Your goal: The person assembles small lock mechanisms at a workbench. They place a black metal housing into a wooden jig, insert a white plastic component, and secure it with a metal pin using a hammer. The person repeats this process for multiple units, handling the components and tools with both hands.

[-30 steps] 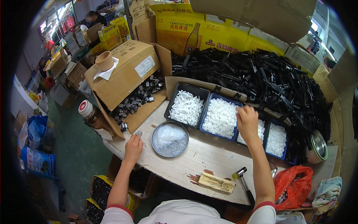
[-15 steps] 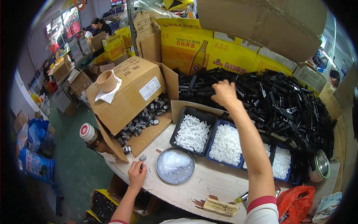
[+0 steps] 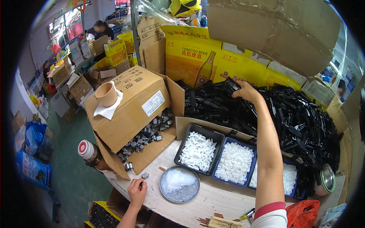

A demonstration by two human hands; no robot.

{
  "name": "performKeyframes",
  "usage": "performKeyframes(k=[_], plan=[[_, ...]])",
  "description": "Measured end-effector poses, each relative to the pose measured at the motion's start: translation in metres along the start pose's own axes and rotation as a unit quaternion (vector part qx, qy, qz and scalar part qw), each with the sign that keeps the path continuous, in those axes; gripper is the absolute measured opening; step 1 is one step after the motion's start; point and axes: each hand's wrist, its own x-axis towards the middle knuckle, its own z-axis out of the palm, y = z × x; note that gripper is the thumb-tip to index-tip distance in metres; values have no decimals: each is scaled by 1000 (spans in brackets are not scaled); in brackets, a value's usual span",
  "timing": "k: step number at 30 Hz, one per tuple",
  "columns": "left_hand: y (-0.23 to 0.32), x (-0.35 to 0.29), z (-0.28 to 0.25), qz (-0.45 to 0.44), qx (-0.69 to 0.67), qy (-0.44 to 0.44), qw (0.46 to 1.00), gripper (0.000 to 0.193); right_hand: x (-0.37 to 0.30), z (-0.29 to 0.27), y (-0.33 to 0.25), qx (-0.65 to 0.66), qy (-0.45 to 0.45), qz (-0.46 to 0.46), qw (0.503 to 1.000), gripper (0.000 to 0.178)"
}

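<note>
My right hand point(image 3: 246, 92) reaches over a big heap of black plastic parts point(image 3: 292, 117). Its fingers are closed on a black plastic part point(image 3: 231, 86), held just above the heap. My left hand point(image 3: 137, 193) rests near the table's left edge, fingertips pinched around a small dark thing too hidden to name. Just beyond those fingertips lies a small silver metal piece point(image 3: 145, 175). Similar silver-and-black motor-like pieces point(image 3: 142, 141) spill from a tilted cardboard box point(image 3: 129, 102). Beside my left hand stands a round metal dish point(image 3: 162, 193) with a whitish, translucent grease-like mass.
A black tray point(image 3: 217, 150) holds white pegs; blue trays point(image 3: 252, 167) beside it hold small white pieces. A brown cup point(image 3: 106, 95) sits on the box, a bottle point(image 3: 91, 152) left of it. A wooden block point(image 3: 224, 222), red bag point(image 3: 304, 212) and metal bowl point(image 3: 328, 174) are near my right arm.
My right hand has moved right along the heap and now holds a black plastic part up from it. The left hand stays almost in place. The view has shifted a little.
</note>
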Motion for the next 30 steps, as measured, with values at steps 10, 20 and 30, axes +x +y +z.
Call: performKeyframes(k=[10,20,30], plan=[[-7,0,0,-24,-16,-9,1000,12,-24,-27,-22,180,-72,58,979,58],[-14,-2,1,-51,-54,-8,997,11,-114,-41,-62,72,-267,38,960,31],[-20,-2,5,-29,-61,4,998,10,-233,28,-14,-315,-163,-36,934,40]])
